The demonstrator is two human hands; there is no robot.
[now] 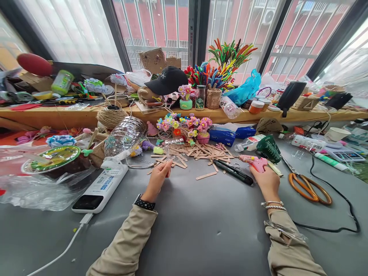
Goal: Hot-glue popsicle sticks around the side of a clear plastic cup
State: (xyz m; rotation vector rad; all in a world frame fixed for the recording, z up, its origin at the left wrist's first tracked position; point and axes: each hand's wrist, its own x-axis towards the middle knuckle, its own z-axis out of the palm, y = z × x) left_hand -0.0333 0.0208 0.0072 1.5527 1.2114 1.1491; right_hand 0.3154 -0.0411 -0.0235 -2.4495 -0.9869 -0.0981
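the far sticks (212, 153) are showing matt wood. at right, the glue gun (258, 163) is looking smooth and plastic; the scissors (299, 175) are pairing metal blades (287, 164) with glossy handles (313, 198). the near table (207, 230) is giving a smooth, soft sheen. at left, the bag (51, 191) is glinting, all crinkled plastic.

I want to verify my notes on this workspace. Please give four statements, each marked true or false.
1. The right hand holds a pink plastic glue gun. True.
2. That hand holds the orange-handled metal scissors. False: the scissors lie to its right.
3. A white cable leads to the white rectangular device with a dark screen. True.
4. The flat wooden sticks stand in a jar. False: the sticks lie scattered on the grey table.
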